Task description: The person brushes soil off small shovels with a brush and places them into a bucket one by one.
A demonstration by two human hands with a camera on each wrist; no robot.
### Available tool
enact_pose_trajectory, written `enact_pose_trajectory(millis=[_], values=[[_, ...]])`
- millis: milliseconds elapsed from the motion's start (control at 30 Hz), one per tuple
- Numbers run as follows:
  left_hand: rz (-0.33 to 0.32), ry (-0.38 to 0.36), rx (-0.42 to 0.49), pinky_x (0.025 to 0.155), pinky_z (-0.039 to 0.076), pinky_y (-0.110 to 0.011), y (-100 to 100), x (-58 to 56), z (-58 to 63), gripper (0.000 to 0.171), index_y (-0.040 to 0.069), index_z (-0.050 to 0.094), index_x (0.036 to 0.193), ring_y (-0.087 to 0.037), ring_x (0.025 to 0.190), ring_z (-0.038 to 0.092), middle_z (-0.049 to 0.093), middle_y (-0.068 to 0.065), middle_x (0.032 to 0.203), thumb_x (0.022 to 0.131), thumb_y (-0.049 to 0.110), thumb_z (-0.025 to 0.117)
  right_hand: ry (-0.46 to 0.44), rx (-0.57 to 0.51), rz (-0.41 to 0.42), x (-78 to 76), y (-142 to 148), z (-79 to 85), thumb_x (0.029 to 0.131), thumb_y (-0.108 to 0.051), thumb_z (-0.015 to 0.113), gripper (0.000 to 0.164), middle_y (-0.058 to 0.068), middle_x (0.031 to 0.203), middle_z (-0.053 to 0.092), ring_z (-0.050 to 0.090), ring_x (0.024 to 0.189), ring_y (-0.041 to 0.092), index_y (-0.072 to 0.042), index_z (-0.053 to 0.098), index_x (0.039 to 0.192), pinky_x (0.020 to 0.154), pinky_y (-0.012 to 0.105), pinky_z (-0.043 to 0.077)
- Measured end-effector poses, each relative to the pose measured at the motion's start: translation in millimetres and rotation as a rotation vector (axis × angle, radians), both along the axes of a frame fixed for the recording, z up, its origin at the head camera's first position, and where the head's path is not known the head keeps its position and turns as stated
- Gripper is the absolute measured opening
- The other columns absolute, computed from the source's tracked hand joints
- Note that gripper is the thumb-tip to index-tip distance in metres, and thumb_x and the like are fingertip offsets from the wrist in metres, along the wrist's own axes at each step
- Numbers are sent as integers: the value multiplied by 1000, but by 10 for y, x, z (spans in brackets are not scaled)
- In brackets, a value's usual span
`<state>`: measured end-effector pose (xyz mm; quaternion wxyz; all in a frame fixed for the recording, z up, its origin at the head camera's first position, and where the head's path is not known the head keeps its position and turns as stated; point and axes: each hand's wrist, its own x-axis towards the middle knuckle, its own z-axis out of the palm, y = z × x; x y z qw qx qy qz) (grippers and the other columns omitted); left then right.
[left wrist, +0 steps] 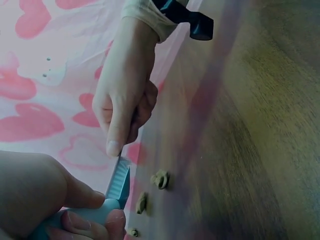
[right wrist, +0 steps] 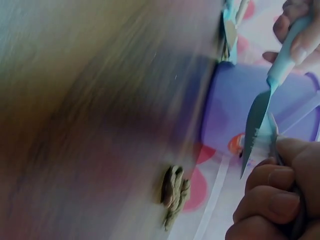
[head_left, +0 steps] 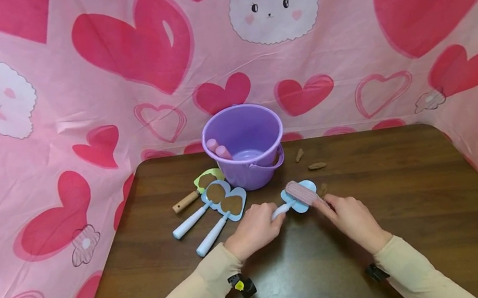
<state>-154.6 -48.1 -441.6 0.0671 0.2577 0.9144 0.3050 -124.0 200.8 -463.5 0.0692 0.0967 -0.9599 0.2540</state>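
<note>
My left hand (head_left: 254,229) grips the pale handle of a toy shovel (head_left: 296,202) with a light-blue, lobed blade. Held in my right hand (head_left: 356,221) is a flat, round-ended pinkish-grey strip (head_left: 302,193) with a ribbed face; its exact kind I cannot tell. The strip lies across the blade in the head view. In the right wrist view the shovel blade (right wrist: 256,117) stands edge-on beside my right fingers (right wrist: 272,202). Brown clumps (head_left: 317,166) lie on the table past the shovel, and more clumps (left wrist: 160,179) show in the left wrist view.
A purple bucket (head_left: 250,176) stands at the table's back, two pink handle ends (head_left: 222,152) inside it. Left of it lie two blue shovels (head_left: 210,235) and a green one with a wooden handle (head_left: 186,201), their blades smeared brown. A pink heart-print cloth (head_left: 212,43) encloses the brown table (head_left: 422,223).
</note>
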Motion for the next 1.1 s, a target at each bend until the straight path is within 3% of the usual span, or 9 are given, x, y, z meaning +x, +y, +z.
enact_pose_trajectory(millis=[300, 600, 900, 1100], values=[[-6, 9, 0, 50, 39, -25, 3, 21, -12, 21, 11, 64, 81, -10, 54, 47, 49, 6, 63, 101, 18, 67, -10, 11, -62, -64, 129, 0, 104, -31, 65, 33, -1, 60, 38, 40, 53, 17, -8, 56, 82, 50, 33, 32], [9, 48, 6, 50, 40, -27, 16, 14, 14, 22, 12, 63, 79, -12, 54, 49, 49, 5, 62, 100, 17, 67, -7, -14, 12, 5, 22, -23, 100, -28, 70, 32, -4, 59, 36, 38, 50, 12, -12, 54, 78, 47, 29, 31], [-6, 28, 6, 48, 40, -25, -11, 32, 6, 21, 11, 63, 80, -9, 52, 48, 49, 6, 62, 100, 16, 67, 22, 23, -88, -36, 175, 20, 104, -30, 63, 35, 0, 59, 38, 41, 52, 19, -9, 52, 79, 48, 34, 32], [-5, 24, 5, 48, 40, -25, -32, 35, 19, 19, 10, 65, 82, -8, 51, 48, 51, 5, 63, 100, 16, 67, -56, -9, -161, -47, 258, 50, 105, -34, 59, 35, 4, 61, 47, 46, 54, 23, -3, 55, 88, 50, 37, 36]])
